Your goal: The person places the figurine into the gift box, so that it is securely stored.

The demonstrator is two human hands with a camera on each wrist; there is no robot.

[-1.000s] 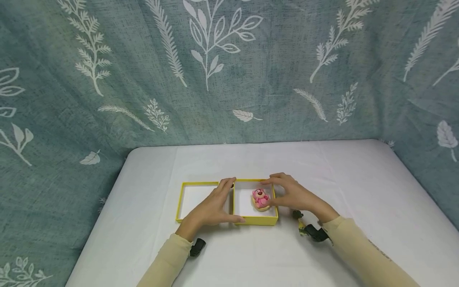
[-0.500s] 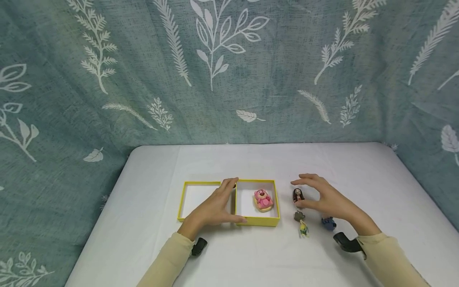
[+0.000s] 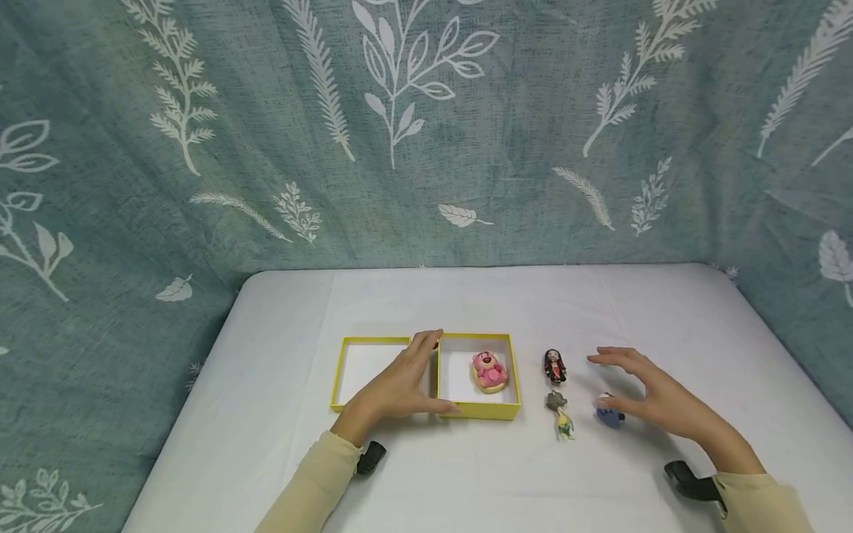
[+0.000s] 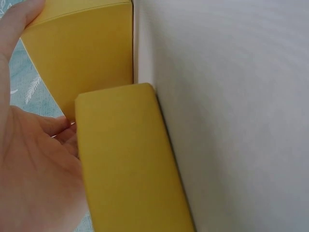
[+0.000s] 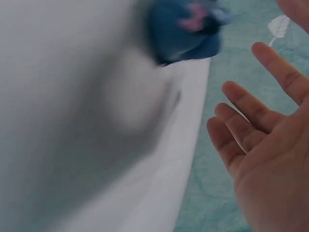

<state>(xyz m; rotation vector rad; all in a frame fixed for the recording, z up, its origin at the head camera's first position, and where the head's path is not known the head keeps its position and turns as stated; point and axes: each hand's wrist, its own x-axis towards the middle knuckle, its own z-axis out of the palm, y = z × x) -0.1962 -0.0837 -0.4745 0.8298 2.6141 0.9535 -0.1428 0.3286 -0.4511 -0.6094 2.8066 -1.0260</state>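
My left hand (image 3: 395, 386) spans the left side of a yellow box (image 3: 481, 411) with a white inside, thumb at its front and fingertips at its back edge. The left wrist view shows the hand gripping the box's yellow wall (image 4: 87, 48). Inside the box, toward its right, lies a pink bear figurine (image 3: 489, 372) on a pale yellow base. My right hand (image 3: 663, 396), fingers spread and holding nothing, hovers by a small blue figurine (image 3: 609, 416). In the right wrist view that blue figurine (image 5: 186, 29) has a pink patch and stands apart from the fingers.
A shallow yellow-rimmed box lid (image 3: 338, 374) lies left of the box, partly behind my left hand. Between box and right hand are a dark-haired figurine (image 3: 554, 367) in black and red and a grey-topped figurine (image 3: 561, 418) in yellow and green. A white cloth covers the table (image 3: 466, 474).
My right hand has left the pink bear figurine in the box and moved right, past the dark-haired figurine, to the blue one. My left hand stays on the box.
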